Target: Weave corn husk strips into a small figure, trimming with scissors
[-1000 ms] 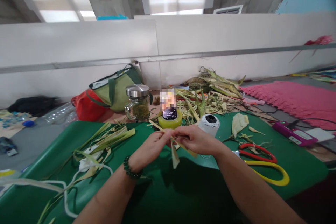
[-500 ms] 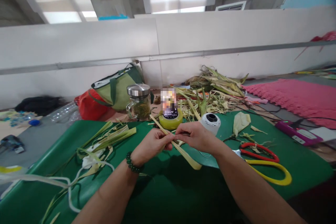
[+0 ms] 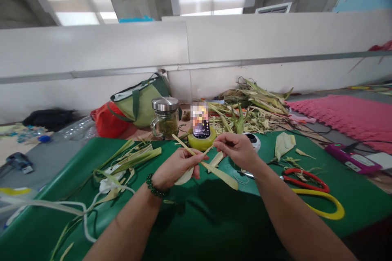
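Strips of pale corn husk (image 3: 223, 176) cross between my two hands above the green mat. My left hand (image 3: 182, 165), with a dark green bead bracelet (image 3: 153, 186) at the wrist, pinches them where they cross. One strip's wide end points to the lower right, and its narrow end sticks out to the upper left. Another husk piece hangs below my left fingers. My right hand (image 3: 237, 149) is closed on the thin end of a strip, a little to the right. Behind my right hand, a white thread spool (image 3: 255, 142) is partly hidden. Big scissors (image 3: 318, 204) with red and yellow handles lie beside my right forearm.
A phone (image 3: 200, 124) leans on a yellow-green roll (image 3: 196, 142) ahead. Left of it stand a glass mug (image 3: 165, 124) with a steel lid and a green bag (image 3: 142, 104). Husks (image 3: 260, 98) are piled at the back. A purple power strip (image 3: 352, 158) lies right.
My right hand has drawn away to the right and slightly up from my left, so a thin strip now spans the gap. A husk piece now shows below my left hand.
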Action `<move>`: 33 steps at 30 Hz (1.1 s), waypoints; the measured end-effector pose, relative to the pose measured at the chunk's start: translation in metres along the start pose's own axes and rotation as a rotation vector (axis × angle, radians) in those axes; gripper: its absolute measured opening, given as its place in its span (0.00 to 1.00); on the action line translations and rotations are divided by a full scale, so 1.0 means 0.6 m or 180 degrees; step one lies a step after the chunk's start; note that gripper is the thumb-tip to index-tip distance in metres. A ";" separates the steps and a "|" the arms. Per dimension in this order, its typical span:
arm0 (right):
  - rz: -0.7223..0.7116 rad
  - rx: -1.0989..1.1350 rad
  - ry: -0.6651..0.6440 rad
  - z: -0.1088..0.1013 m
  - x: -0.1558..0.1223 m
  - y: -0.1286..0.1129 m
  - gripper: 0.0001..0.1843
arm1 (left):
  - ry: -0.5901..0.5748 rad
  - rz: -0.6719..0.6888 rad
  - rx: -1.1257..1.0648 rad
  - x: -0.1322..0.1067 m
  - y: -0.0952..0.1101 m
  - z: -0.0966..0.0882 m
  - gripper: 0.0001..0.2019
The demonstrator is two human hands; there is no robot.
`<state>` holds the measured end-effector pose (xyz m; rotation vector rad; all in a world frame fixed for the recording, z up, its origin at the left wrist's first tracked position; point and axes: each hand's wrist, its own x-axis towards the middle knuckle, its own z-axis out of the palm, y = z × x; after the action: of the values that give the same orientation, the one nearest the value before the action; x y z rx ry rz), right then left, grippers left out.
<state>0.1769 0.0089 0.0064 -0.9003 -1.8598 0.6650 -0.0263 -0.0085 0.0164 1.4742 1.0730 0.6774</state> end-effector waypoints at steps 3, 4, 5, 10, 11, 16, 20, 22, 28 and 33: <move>0.0013 -0.0011 0.0103 0.004 -0.004 -0.006 0.11 | 0.0106 0.0018 0.0095 -0.003 0.003 0.006 0.17; 0.0006 -0.0039 0.0151 0.005 -0.005 -0.008 0.11 | 0.0190 0.0099 0.0201 -0.004 0.005 0.007 0.16; 0.0020 -0.0054 0.0202 0.005 -0.006 -0.009 0.11 | 0.0279 0.0206 0.0295 -0.005 0.008 0.009 0.16; 0.0339 0.0145 0.0386 0.006 -0.001 -0.005 0.13 | 0.0518 0.0303 0.0136 -0.005 0.018 0.012 0.14; 0.0393 0.0211 0.0415 0.006 0.001 -0.004 0.14 | 0.0530 0.0252 -0.0009 -0.004 0.017 0.012 0.14; 0.0640 0.0616 0.0641 0.006 0.006 -0.001 0.16 | 0.0348 0.0305 0.0081 -0.002 0.003 0.010 0.16; 0.0876 0.0674 0.0639 -0.001 0.012 0.010 0.18 | 0.0298 0.0374 0.0161 0.000 0.001 0.007 0.15; 0.0688 0.0275 0.1069 -0.003 0.011 0.008 0.18 | 0.0445 0.0401 0.0112 0.002 0.001 0.009 0.15; -0.0852 -0.0751 0.0775 0.038 -0.022 -0.039 0.19 | 0.0965 0.0836 0.0962 0.006 -0.016 0.034 0.15; -0.1187 -0.0982 0.0365 0.078 -0.036 -0.045 0.07 | 0.0938 0.1295 0.1414 0.006 -0.027 0.046 0.14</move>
<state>0.1326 -0.0277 -0.0038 -0.7347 -1.9854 0.0971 -0.0048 -0.0180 -0.0054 2.0557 1.2105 1.0106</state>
